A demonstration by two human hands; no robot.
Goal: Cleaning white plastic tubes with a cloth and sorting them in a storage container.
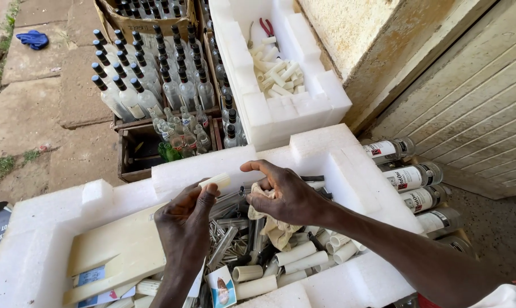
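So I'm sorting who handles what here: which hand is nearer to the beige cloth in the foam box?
Right. The right hand rests on the beige cloth, gripping its top edge. The left hand is beside it, apart, pinching a short white tube.

- I see a floor [53, 102] of old stone slabs with bits of grass in the cracks.
- A blue cloth [32, 39] lies far off on it.
- On the right I see a rough, pale wall [355, 28].
- Beside it stands a wooden door [474, 114] made of slanted boards.
- Daylight falls on the ground; near the door it is shady.
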